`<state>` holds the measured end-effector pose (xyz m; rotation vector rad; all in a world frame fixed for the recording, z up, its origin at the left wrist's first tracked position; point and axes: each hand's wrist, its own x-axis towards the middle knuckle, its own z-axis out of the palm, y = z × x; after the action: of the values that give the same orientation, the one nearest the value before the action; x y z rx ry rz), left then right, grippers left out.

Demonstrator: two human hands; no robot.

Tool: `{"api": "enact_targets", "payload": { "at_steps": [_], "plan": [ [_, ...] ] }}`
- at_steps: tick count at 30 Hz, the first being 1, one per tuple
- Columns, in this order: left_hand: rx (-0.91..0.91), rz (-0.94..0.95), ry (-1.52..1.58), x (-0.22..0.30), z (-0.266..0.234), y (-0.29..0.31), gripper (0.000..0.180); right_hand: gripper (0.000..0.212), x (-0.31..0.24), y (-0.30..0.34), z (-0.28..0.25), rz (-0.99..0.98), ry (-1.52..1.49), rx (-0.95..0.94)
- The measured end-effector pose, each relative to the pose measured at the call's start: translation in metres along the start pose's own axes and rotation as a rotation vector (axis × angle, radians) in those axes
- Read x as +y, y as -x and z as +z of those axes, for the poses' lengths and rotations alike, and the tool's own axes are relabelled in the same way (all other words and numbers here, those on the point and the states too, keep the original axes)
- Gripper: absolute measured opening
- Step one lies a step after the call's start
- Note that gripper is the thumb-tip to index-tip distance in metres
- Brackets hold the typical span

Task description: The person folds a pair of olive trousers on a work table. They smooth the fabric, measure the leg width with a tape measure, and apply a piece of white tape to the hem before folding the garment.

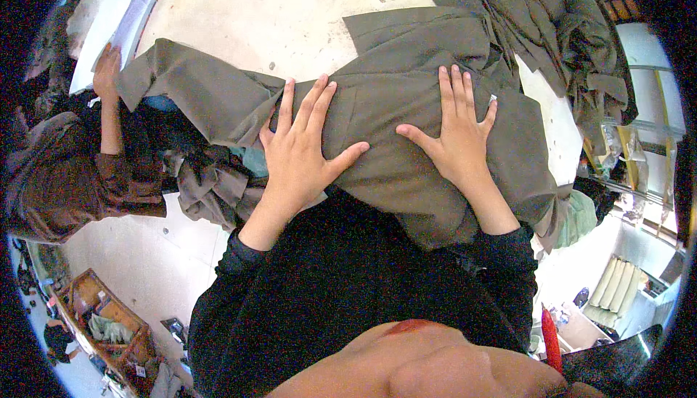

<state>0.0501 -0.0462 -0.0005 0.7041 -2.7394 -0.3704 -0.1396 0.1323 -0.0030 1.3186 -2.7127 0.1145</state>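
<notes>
A dark olive-brown garment (pixel 392 129) lies spread over the near edge of the pale table, part of it hanging toward me. My left hand (pixel 301 137) rests flat on its left part, fingers spread and pointing away. To the right, my right hand (pixel 457 126) presses flat on the same cloth, thumb stretched toward the left hand. Neither hand grips anything. One narrower piece of the cloth (pixel 196 82) runs out to the left, and a small white tag (pixel 493 98) shows beside my right fingers.
More brown cloth (pixel 508 6) is heaped at the far right of the table (pixel 268 6). At left, another person's hand (pixel 107 71) touches white paper (pixel 123 17). Crumpled cloth (pixel 210 187) hangs off the table's near left. A wooden box (pixel 109 311) stands at lower left.
</notes>
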Motion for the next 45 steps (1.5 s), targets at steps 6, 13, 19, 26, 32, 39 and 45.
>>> {"api": "enact_targets", "payload": {
  "at_steps": [6,13,19,26,32,39,45],
  "plan": [
    [0.007,-0.001,0.318,-0.026,-0.003,-0.012,0.045,0.095,-0.018,-0.015,-0.018,-0.050,-0.034,0.052],
    [0.098,0.256,0.198,-0.060,0.020,-0.036,0.048,0.062,-0.074,-0.023,-0.017,-0.321,-0.061,-0.068],
    [0.064,0.115,0.153,-0.029,-0.007,-0.039,0.049,0.054,0.007,-0.020,-0.017,-0.026,0.052,0.247],
    [0.053,0.241,0.078,0.005,0.003,-0.016,0.055,0.056,0.092,0.108,-0.029,0.386,0.125,0.052],
    [0.120,0.296,0.182,0.009,0.009,-0.014,0.055,0.059,0.120,0.164,-0.037,0.470,0.024,0.481],
    [-0.094,0.226,0.095,0.037,-0.008,-0.031,0.043,0.053,0.159,0.211,-0.044,0.654,-0.122,0.364],
    [-0.077,0.657,0.576,0.128,0.024,-0.068,0.029,0.046,0.180,0.232,-0.041,0.690,-0.237,0.312]
  ]
}}
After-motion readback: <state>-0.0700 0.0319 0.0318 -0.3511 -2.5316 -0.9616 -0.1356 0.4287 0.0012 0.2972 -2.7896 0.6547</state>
